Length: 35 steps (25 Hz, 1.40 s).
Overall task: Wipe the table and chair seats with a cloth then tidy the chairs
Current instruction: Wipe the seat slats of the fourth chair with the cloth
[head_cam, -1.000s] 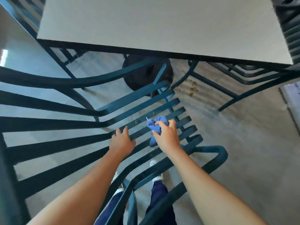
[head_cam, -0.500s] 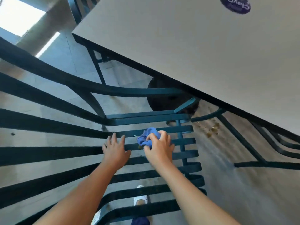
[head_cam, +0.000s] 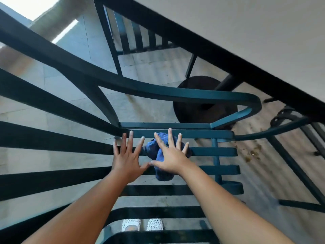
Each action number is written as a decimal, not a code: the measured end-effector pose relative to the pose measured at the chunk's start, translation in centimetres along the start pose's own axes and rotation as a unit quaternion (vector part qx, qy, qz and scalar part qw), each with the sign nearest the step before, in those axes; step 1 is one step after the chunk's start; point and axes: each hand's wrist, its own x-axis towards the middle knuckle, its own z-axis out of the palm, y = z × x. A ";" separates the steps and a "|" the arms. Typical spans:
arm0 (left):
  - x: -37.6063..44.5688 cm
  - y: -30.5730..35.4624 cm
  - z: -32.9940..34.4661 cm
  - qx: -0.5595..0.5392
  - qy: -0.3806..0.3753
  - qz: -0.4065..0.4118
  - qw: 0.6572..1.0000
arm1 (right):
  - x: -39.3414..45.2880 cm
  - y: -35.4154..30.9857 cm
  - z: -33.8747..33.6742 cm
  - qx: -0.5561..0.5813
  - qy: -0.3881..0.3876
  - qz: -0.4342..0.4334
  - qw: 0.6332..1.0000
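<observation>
- Head view: blue cloth (head_cam: 159,155) bunched on the slatted chair seat (head_cam: 213,151), lying across the slats toward the seat's far edge, partly hidden under the right hand (head_cam: 171,156).
- Right hand pressed flat on top of the cloth, fingers straight and spread, pointing away toward the table (head_cam: 255,27); no curl around the fabric, so pinned rather than gripped.
- Left hand (head_cam: 128,158) flat on the bare slats just beside the cloth, fingers likewise straight and splayed, holding nothing; thumb tips of both hands nearly touching.
- Key relation: cloth directly beneath the right palm, a tail of it hanging toward the body below the wrist; right hand clearly the nearer one.
- Slats' long axis left to right across the view, so probably best wiped sideways along them, with unwiped slats left nearer the body.
- Crumbs (head_cam: 253,153) on the floor to the right, outside the seat.
</observation>
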 end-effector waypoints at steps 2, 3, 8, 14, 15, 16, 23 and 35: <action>0.4 -0.1 0.4 0.008 0.003 0.008 1.000 | 0.7 0.2 1.1 -0.013 0.046 0.006 0.999; 0.7 -0.3 0.6 0.015 -0.002 0.008 1.000 | 1.1 0.2 1.9 -0.027 0.074 0.007 0.997; 2.1 -0.4 0.7 0.067 0.006 -0.008 0.998 | 2.3 -0.1 4.1 0.119 0.343 -0.100 0.926; 2.0 -0.2 1.2 0.107 0.016 -0.033 0.994 | 4.8 -2.8 2.0 -0.066 0.129 -0.076 0.987; 2.1 -0.2 1.2 0.111 0.024 -0.033 0.993 | 5.3 -2.7 1.7 -0.070 0.119 -0.101 0.985; 2.2 -0.3 1.0 0.115 0.038 -0.024 0.992 | 5.8 -2.6 1.5 -0.068 0.112 -0.116 0.984; 4.6 -1.5 -0.6 0.130 0.130 -0.015 0.983 | 8.4 -5.4 1.5 -0.096 0.140 -0.070 0.983; 7.3 -1.2 2.3 0.034 0.199 0.093 0.975 | 6.7 0.3 1.7 -0.040 0.255 -0.036 0.965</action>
